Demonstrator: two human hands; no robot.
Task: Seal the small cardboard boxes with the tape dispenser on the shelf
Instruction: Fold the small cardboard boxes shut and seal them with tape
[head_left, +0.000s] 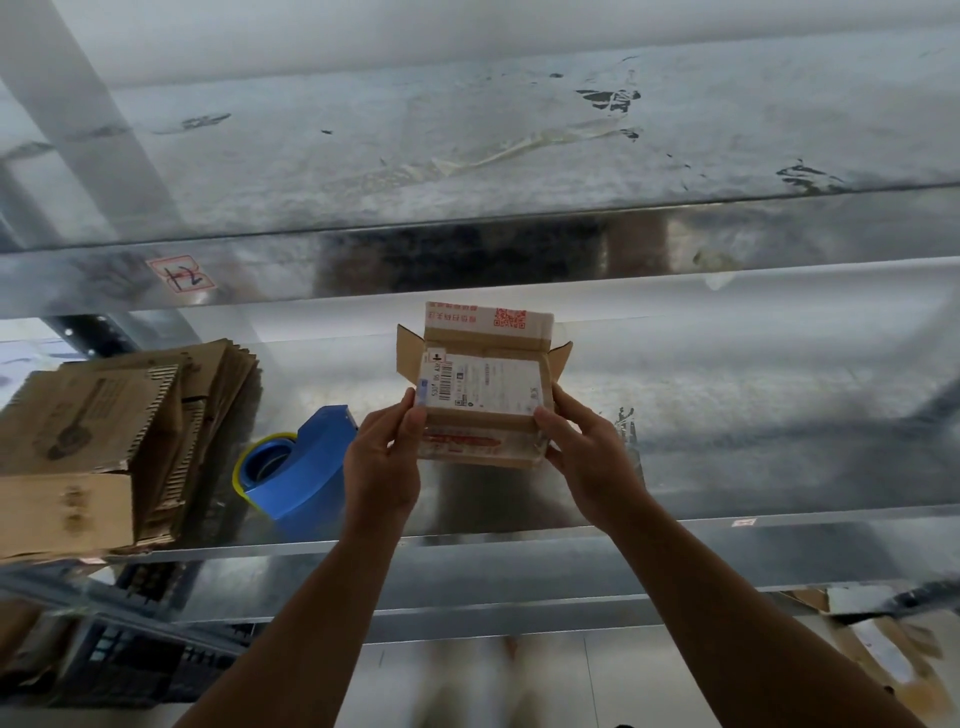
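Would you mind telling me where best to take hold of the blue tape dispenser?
Probably by its curved blue back, coming from above: the tape dispenser lies with that arch facing up, the tape roll at its left end.

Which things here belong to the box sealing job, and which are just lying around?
For the job: small cardboard box, held by left hand and right hand; blue tape dispenser on the shelf.
Lying about: stack of flattened cardboard; dark crate below.

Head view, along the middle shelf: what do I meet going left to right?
Stack of flattened cardboard → blue tape dispenser → left hand → small cardboard box, held with its end flaps open → right hand.
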